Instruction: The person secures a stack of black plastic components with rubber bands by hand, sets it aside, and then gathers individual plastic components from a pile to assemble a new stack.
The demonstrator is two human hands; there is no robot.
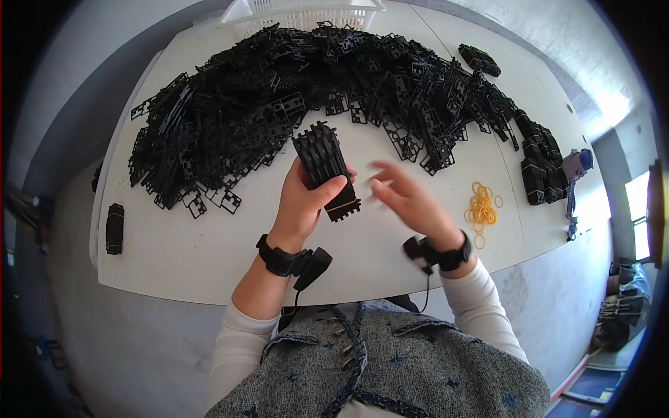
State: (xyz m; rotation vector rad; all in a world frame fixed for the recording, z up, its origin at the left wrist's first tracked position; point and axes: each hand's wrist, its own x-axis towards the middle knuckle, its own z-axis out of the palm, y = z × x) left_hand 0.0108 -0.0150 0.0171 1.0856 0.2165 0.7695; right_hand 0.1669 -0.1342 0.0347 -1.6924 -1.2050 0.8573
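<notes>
My left hand is closed around a stack of flat black plastic frames, held tilted over the table in front of me. A yellow rubber band circles the stack near its lower end. To the right of the stack, my right hand hangs in the air, apart from it. Motion smears its fingers, so I cannot tell whether they pinch anything. Beyond both hands, a large heap of loose black plastic frames curves across the table.
A pile of yellow rubber bands lies right of my right hand. Banded black stacks sit at the right edge, beside a purple-grey device. Single stacks lie at far right and left. A white basket stands behind the heap.
</notes>
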